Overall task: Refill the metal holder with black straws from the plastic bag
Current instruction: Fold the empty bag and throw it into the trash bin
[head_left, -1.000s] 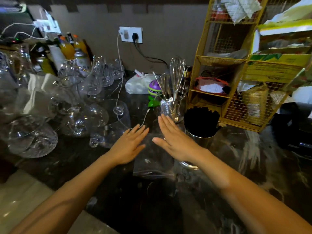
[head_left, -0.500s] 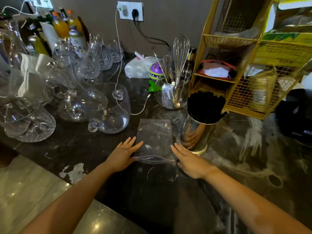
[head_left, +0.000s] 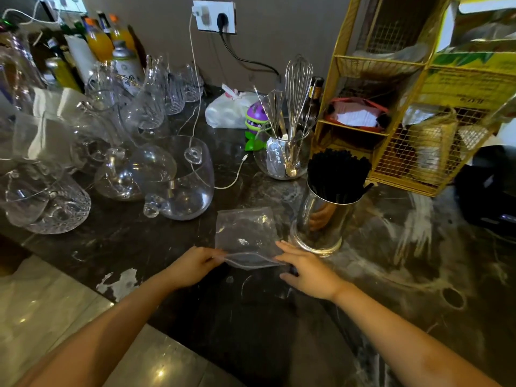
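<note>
A clear plastic bag [head_left: 245,233] lies flat and looks empty on the dark marble counter [head_left: 405,275], its open mouth toward me. My left hand [head_left: 192,265] pinches the left corner of the mouth. My right hand [head_left: 308,268] rests on the right corner, fingers touching the bag's edge. Just right of the bag stands the shiny metal holder [head_left: 321,219], upright and packed with black straws [head_left: 336,174] that stick out of its top.
Several glass jugs and bowls [head_left: 178,180] crowd the counter's left. A glass jar with a whisk and spoons [head_left: 284,160] stands behind the bag. A yellow wire rack [head_left: 405,113] stands behind the holder. A white charging cable [head_left: 231,182] lies near the jar.
Both hands slid back along the bag from its far end to its near open edge, and now grasp the mouth's corners. The camera tilted down.
</note>
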A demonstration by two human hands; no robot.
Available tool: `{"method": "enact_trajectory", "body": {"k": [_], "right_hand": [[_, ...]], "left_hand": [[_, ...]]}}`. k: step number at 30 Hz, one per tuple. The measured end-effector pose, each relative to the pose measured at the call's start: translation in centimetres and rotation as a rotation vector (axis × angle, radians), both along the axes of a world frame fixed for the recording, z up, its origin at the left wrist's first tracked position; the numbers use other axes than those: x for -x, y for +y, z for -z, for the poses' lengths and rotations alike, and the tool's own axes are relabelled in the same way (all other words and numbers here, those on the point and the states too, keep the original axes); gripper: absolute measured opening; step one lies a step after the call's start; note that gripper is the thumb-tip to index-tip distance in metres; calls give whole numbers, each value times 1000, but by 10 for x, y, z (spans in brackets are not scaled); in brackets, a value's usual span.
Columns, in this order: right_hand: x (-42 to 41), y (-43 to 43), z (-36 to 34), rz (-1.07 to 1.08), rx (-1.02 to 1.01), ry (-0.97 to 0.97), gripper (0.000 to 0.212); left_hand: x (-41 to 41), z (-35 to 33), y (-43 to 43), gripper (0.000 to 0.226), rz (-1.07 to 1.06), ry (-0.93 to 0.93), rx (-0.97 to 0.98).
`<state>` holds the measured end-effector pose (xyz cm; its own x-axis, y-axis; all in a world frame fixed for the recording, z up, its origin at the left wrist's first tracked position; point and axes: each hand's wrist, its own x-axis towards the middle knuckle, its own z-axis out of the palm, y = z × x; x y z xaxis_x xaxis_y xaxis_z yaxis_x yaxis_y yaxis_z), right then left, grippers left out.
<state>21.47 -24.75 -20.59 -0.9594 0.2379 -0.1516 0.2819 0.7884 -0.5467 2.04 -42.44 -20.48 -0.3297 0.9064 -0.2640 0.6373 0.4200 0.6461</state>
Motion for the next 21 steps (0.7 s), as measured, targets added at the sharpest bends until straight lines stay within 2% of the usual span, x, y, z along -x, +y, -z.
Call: {"method": "enact_trajectory", "body": {"k": [4, 8, 13, 16, 19, 21], "right_hand": [[0, -6, -2, 64, 181, 138, 18], [3, -14, -5, 103, 339, 199, 18], [15, -17, -5, 270, 544, 167, 14], [28, -14, 0, 422, 488, 82, 14], [37, -14, 7, 479, 385, 22, 17], [43, -16, 11, 523, 296, -10, 11]], "left_hand": [[-3, -10, -8, 24, -48, -161, -54], [-6, -14, -8, 23, -72, -314, -56], [-7, -12, 3, 24, -252, -430, 38], [-5, -6, 8, 23, -381, -445, 47], [-6, -3, 16, 21, -470, -332, 111], [-8, -1, 21, 20, -506, -249, 150]]}}
